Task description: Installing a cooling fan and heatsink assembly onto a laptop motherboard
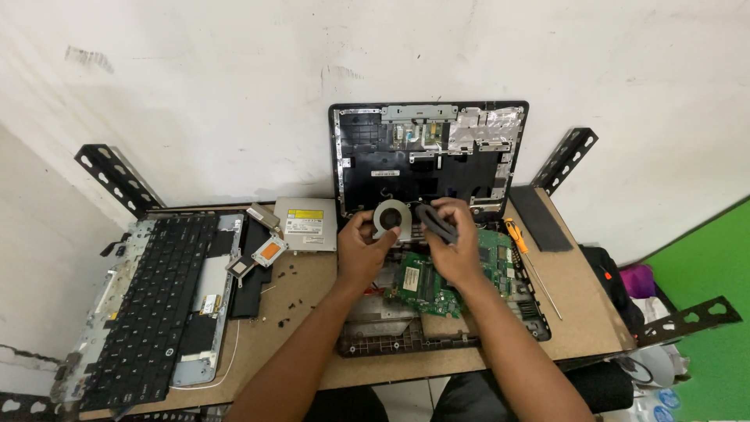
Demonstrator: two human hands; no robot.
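Note:
My left hand [361,248] holds a round grey cooling fan [391,216] above an opened laptop. My right hand [456,244] grips a dark flat part [436,222] right beside the fan. Below both hands lies the green motherboard [426,286] inside the laptop's bottom shell [383,337]. The empty black laptop case [426,152] leans upright against the wall behind.
A detached black keyboard [152,301] on its palmrest frame lies at the left. A silver optical drive [305,223], small metal parts [264,252] and loose screws [291,301] sit mid-table. An orange-handled screwdriver [516,235] and a black strip [541,218] lie at the right. Black perforated brackets [117,178] frame the table.

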